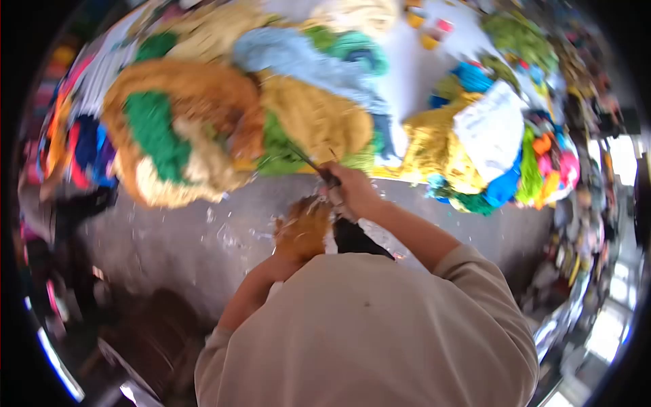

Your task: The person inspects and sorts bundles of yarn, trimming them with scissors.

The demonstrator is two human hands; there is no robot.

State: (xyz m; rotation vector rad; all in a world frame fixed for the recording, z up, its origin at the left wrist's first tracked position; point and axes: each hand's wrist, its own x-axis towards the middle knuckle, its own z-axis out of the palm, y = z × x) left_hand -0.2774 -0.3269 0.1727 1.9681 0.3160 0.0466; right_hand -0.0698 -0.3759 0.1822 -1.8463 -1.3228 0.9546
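Observation:
My right hand (356,191) is closed round the dark handles of a pair of scissors (313,165), whose blades point up and to the left over the table's front edge. Motion blur hides how far the blades are apart. Close to my body, my left hand (283,261) grips a bundle of golden-brown yarn (303,229); most of its fingers are hidden. Just beyond the scissors lies a mustard-yellow heap of yarn (319,115), with green yarn (278,146) beside it.
The white table (400,81) carries brown yarn (183,74), light blue yarn (291,54) and a white bag (491,129) on gold material (434,146). Multicoloured bundles (549,163) hang at the right corner. Scraps litter the grey floor (176,237). A dark round object (152,332) stands at lower left.

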